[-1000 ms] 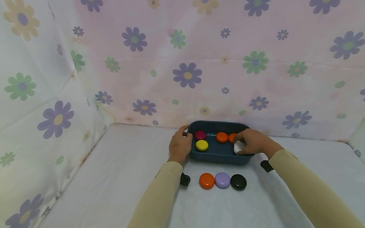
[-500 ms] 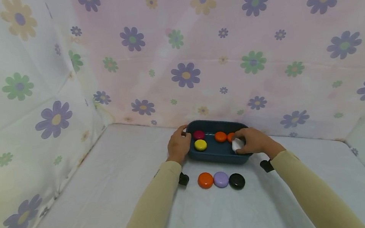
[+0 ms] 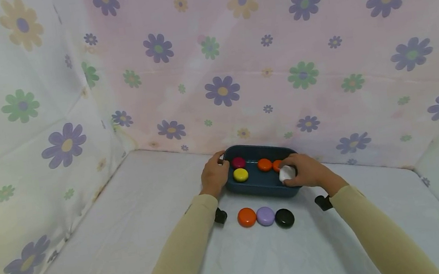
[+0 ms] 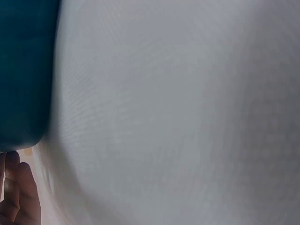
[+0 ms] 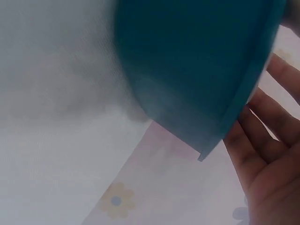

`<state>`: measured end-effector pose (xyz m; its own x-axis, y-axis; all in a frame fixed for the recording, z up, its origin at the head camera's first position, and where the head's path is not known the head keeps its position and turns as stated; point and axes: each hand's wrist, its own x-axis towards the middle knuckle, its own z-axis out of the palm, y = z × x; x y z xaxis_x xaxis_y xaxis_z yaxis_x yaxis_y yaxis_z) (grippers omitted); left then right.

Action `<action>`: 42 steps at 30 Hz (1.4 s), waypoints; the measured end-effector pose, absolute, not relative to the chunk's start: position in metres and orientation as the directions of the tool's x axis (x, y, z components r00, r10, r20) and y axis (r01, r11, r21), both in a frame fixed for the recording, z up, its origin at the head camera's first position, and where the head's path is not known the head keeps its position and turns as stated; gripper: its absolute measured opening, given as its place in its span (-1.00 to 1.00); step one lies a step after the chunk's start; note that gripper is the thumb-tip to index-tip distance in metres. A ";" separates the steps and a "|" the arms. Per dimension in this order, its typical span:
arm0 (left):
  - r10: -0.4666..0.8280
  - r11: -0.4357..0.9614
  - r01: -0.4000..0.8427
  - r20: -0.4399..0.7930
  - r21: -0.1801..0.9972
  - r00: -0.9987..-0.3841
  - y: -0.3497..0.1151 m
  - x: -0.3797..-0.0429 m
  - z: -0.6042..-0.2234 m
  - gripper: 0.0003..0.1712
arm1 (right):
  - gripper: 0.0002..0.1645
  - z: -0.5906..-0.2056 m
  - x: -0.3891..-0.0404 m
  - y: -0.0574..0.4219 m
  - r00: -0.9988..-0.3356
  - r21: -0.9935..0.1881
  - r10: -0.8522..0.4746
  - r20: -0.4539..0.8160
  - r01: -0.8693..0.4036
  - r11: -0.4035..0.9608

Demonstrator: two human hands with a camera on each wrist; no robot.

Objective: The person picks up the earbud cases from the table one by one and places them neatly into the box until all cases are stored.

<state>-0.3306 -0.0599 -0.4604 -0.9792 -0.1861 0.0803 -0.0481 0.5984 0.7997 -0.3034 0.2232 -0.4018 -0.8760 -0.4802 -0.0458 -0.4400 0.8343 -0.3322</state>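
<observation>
From my end, on the head view, both hands are at the dark blue tray (image 3: 257,190), which sits on the white-covered bench (image 3: 161,200) close to the flowered backdrop (image 3: 178,77). The left hand (image 3: 214,175) grips the tray's left end, thumb by the rim; on the left wrist view I get only a few fingertips (image 4: 29,185) against the end wall, so I can't tell how firm that hold is.

The right hand (image 3: 307,170) reaches over the tray's right end and pinches a white piece (image 3: 287,173) between thumb and fingers — the gap between them is just as wide as the piece. I have the piece inside the tray's outline, but I can't tell whether it touches the floor of it. My right wrist view shows fingers spread beyond the tray's outer wall, with the piece hidden.

At the tray's left end I see a maroon disc (image 3: 238,162) and, just on its near side, a yellow disc (image 3: 240,175). An orange disc (image 3: 265,165) lies nearer the right hand, beside a second orange one (image 3: 277,165) that the fingers partly cover. In front of the tray, side by side on the bench, are a larger-looking orange disc (image 3: 246,217), a lavender disc (image 3: 265,216) and a black disc (image 3: 285,218).
</observation>
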 end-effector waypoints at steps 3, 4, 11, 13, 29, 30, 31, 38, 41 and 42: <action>-0.187 0.595 -0.047 0.081 0.803 -0.979 -0.060 -0.331 -0.461 -0.50 | -0.39 -0.401 -0.299 0.224 -0.878 -0.330 -0.477 -0.037 -0.440 0.836; -0.187 0.594 -0.046 0.082 0.803 -0.979 -0.060 -0.331 -0.461 -0.50 | -0.39 -0.399 -0.297 0.223 -0.880 -0.328 -0.473 -0.038 -0.436 0.838; -0.189 0.586 -0.041 0.087 0.809 -0.978 -0.060 -0.330 -0.460 -0.51 | -0.39 -0.387 -0.284 0.219 -0.892 -0.313 -0.448 -0.061 -0.409 0.857; -0.189 0.587 -0.039 0.090 0.809 -0.978 -0.060 -0.330 -0.460 -0.51 | -0.39 -0.383 -0.280 0.218 -0.894 -0.315 -0.443 -0.063 -0.404 0.859; -0.183 0.577 -0.037 0.086 0.816 -0.979 -0.060 -0.330 -0.460 -0.51 | -0.48 -0.377 -0.256 0.234 -0.842 -0.283 -0.538 0.036 -0.525 0.803; -0.185 0.577 -0.035 0.089 0.816 -0.979 -0.060 -0.330 -0.460 -0.51 | -0.48 -0.377 -0.254 0.235 -0.842 -0.281 -0.538 0.033 -0.525 0.804; -0.187 0.577 -0.034 0.092 0.816 -0.978 -0.060 -0.330 -0.460 -0.51 | -0.48 -0.377 -0.252 0.236 -0.844 -0.277 -0.536 0.029 -0.522 0.807; -0.193 0.590 -0.039 0.093 0.807 -0.977 -0.061 -0.330 -0.461 -0.51 | -0.46 -0.376 -0.239 0.243 -0.851 -0.280 -0.525 -0.003 -0.503 0.818; -0.191 0.586 -0.040 0.091 0.809 -0.977 -0.060 -0.330 -0.462 -0.51 | -0.46 -0.377 -0.233 0.245 -0.848 -0.285 -0.530 -0.007 -0.506 0.814; -0.192 0.585 -0.040 0.090 0.810 -0.977 -0.060 -0.330 -0.462 -0.51 | -0.46 -0.377 -0.231 0.246 -0.846 -0.287 -0.533 -0.009 -0.508 0.812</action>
<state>-0.3301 -0.0601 -0.4617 -0.9773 -0.1916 0.0902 -0.0400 0.5854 0.8098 -0.2313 0.2464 -0.3769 -0.8463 -0.5326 -0.0093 -0.5080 0.8122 -0.2867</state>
